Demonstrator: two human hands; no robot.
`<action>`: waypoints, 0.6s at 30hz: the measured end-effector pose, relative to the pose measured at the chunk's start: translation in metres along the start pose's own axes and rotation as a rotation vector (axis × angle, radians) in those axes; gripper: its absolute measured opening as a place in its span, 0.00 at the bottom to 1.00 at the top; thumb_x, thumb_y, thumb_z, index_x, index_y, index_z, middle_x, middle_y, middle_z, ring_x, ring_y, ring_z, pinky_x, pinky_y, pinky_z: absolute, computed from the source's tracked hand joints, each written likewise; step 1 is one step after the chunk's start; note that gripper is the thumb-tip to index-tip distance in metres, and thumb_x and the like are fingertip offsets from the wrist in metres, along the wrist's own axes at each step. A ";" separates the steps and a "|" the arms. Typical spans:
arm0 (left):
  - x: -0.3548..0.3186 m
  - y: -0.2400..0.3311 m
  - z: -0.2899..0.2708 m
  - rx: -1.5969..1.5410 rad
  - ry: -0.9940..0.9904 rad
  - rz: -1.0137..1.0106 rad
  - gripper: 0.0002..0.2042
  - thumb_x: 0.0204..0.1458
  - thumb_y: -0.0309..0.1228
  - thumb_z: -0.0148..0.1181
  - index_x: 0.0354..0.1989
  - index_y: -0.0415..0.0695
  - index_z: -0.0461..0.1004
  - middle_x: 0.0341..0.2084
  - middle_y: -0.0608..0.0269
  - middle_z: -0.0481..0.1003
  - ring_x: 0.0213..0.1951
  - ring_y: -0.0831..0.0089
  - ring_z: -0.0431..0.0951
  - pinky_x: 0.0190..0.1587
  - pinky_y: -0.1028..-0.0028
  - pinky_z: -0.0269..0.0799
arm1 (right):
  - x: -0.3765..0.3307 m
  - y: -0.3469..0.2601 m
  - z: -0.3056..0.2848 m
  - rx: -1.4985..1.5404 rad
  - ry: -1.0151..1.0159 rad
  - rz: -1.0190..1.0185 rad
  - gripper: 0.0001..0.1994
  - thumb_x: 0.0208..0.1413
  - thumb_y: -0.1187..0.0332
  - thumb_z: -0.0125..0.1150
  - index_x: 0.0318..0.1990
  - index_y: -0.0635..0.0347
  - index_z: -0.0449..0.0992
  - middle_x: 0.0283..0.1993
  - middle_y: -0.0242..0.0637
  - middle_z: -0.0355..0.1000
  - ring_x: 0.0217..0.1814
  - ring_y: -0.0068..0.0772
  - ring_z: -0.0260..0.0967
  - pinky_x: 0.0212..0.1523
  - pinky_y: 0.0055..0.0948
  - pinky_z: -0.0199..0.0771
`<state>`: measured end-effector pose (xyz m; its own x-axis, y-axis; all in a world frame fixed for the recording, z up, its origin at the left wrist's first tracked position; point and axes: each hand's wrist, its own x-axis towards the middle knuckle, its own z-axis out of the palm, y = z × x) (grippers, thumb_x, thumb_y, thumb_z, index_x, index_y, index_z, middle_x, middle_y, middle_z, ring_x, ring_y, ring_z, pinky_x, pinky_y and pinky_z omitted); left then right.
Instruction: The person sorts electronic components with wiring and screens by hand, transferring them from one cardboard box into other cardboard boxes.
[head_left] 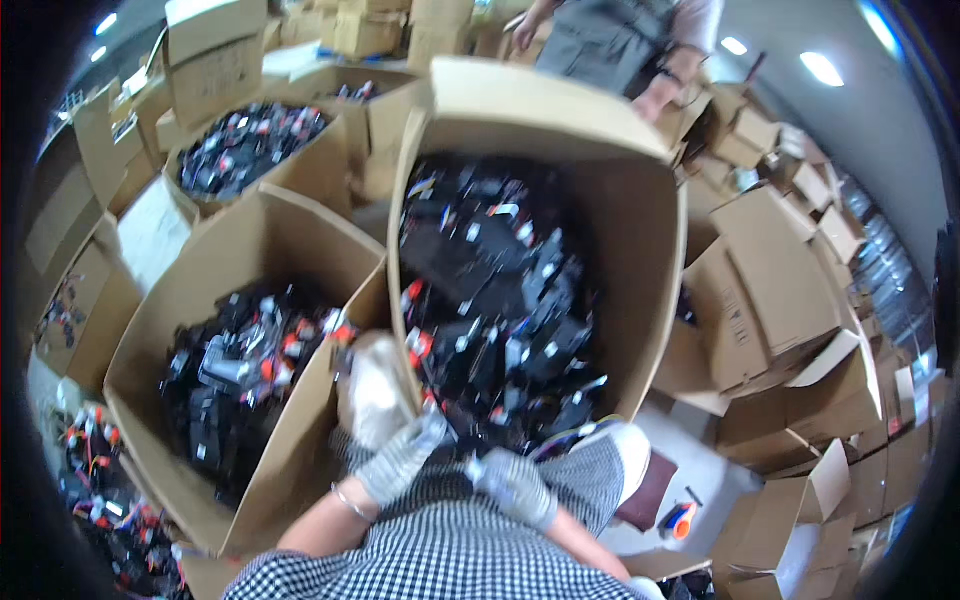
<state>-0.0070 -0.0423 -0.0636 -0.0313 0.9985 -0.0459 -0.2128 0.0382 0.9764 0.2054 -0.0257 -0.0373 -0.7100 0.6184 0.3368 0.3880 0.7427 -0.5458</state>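
Note:
Both my hands wear pale grey knit gloves and meet in front of my checked garment, just at the near rim of a large open carton. My left hand has its fingers closed and raised toward the carton's edge; what lies in them is blurred. Curled beside it, my right hand pinches its thumb and fingers together, and anything it grips is too small to name. Inside the carton lies a heap of black plastic parts with white labels, thin wires and a few orange-red pieces.
To the left stands another open carton holding similar black and orange parts. A round-looking heap of parts fills a box behind it. More cartons crowd the right. An orange-and-blue tool lies on the floor. A person stands beyond.

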 end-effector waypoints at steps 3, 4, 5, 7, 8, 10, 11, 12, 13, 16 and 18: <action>0.008 0.009 0.015 -0.864 -0.116 -0.478 0.11 0.56 0.40 0.55 0.38 0.45 0.72 0.31 0.64 0.72 0.37 0.68 0.73 0.45 0.64 0.71 | -0.044 -0.013 -0.008 0.140 -0.091 0.143 0.07 0.53 0.66 0.56 0.35 0.58 0.74 0.30 0.39 0.68 0.32 0.42 0.69 0.32 0.33 0.70; 0.012 0.012 0.016 -0.905 -0.130 -0.429 0.14 0.54 0.43 0.57 0.41 0.46 0.71 0.32 0.62 0.73 0.38 0.69 0.72 0.46 0.65 0.71 | -0.055 -0.022 -0.012 0.281 -0.083 0.283 0.06 0.53 0.66 0.56 0.34 0.58 0.74 0.30 0.39 0.68 0.31 0.41 0.69 0.32 0.33 0.70; 0.017 0.025 0.019 -0.851 -0.107 -0.473 0.16 0.55 0.45 0.56 0.40 0.43 0.72 0.27 0.66 0.70 0.34 0.71 0.71 0.41 0.67 0.70 | -0.068 -0.018 -0.014 0.275 -0.139 0.237 0.06 0.53 0.66 0.56 0.34 0.56 0.75 0.29 0.38 0.68 0.31 0.37 0.70 0.31 0.30 0.69; 0.018 0.051 0.023 -0.859 -0.088 -0.340 0.21 0.55 0.47 0.54 0.43 0.39 0.70 0.20 0.70 0.66 0.27 0.73 0.69 0.34 0.68 0.70 | -0.071 -0.041 -0.033 0.569 -0.066 0.501 0.07 0.56 0.64 0.56 0.34 0.56 0.77 0.30 0.37 0.71 0.31 0.34 0.70 0.33 0.29 0.69; 0.017 0.065 0.023 -0.778 -0.102 -0.201 0.23 0.55 0.48 0.53 0.45 0.38 0.70 0.19 0.70 0.65 0.25 0.73 0.69 0.33 0.68 0.70 | -0.075 -0.043 -0.032 0.505 0.006 0.509 0.09 0.57 0.63 0.56 0.36 0.57 0.78 0.33 0.35 0.74 0.35 0.33 0.71 0.39 0.27 0.71; 0.009 0.088 0.028 -0.636 -0.226 -0.024 0.27 0.55 0.51 0.52 0.51 0.37 0.66 0.21 0.67 0.67 0.26 0.71 0.71 0.38 0.60 0.75 | -0.076 -0.037 -0.023 0.071 0.045 0.544 0.10 0.58 0.61 0.55 0.36 0.55 0.78 0.34 0.39 0.76 0.35 0.38 0.73 0.39 0.33 0.73; 0.006 0.097 0.033 -0.585 -0.184 0.035 0.28 0.54 0.51 0.52 0.51 0.37 0.66 0.21 0.66 0.68 0.27 0.70 0.72 0.38 0.59 0.75 | -0.062 -0.040 -0.040 -0.352 0.005 0.300 0.07 0.55 0.65 0.56 0.29 0.56 0.75 0.22 0.39 0.67 0.22 0.37 0.68 0.21 0.33 0.66; 0.005 0.103 0.036 -0.534 -0.141 0.090 0.28 0.54 0.51 0.53 0.51 0.37 0.66 0.22 0.65 0.69 0.28 0.69 0.73 0.39 0.58 0.75 | -0.054 -0.030 -0.034 -0.421 0.167 0.282 0.09 0.53 0.65 0.58 0.25 0.57 0.72 0.19 0.39 0.66 0.18 0.40 0.66 0.18 0.36 0.64; 0.003 0.107 0.038 -0.555 -0.075 0.162 0.29 0.53 0.52 0.52 0.51 0.38 0.67 0.22 0.65 0.69 0.27 0.69 0.73 0.40 0.58 0.75 | -0.043 -0.031 -0.037 -0.442 0.243 0.283 0.09 0.52 0.65 0.59 0.24 0.57 0.71 0.20 0.38 0.66 0.19 0.41 0.66 0.20 0.37 0.65; 0.000 0.115 0.036 -0.665 0.021 0.182 0.31 0.51 0.56 0.51 0.53 0.42 0.67 0.22 0.67 0.69 0.26 0.71 0.73 0.39 0.59 0.76 | -0.018 -0.021 -0.032 -0.516 0.363 0.191 0.08 0.48 0.66 0.61 0.23 0.56 0.70 0.28 0.37 0.70 0.27 0.40 0.69 0.28 0.38 0.69; 0.004 0.101 0.024 -0.765 -0.095 0.180 0.34 0.50 0.60 0.49 0.55 0.43 0.64 0.23 0.69 0.69 0.25 0.73 0.72 0.35 0.63 0.75 | -0.011 0.003 -0.013 -0.467 0.302 0.182 0.06 0.48 0.66 0.60 0.25 0.55 0.72 0.31 0.35 0.70 0.29 0.38 0.70 0.28 0.37 0.69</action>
<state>-0.0050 -0.0331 0.0397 -0.0531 0.9871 0.1510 -0.8261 -0.1284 0.5487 0.2221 -0.0273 -0.0332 -0.4349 0.7417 0.5106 0.7547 0.6095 -0.2427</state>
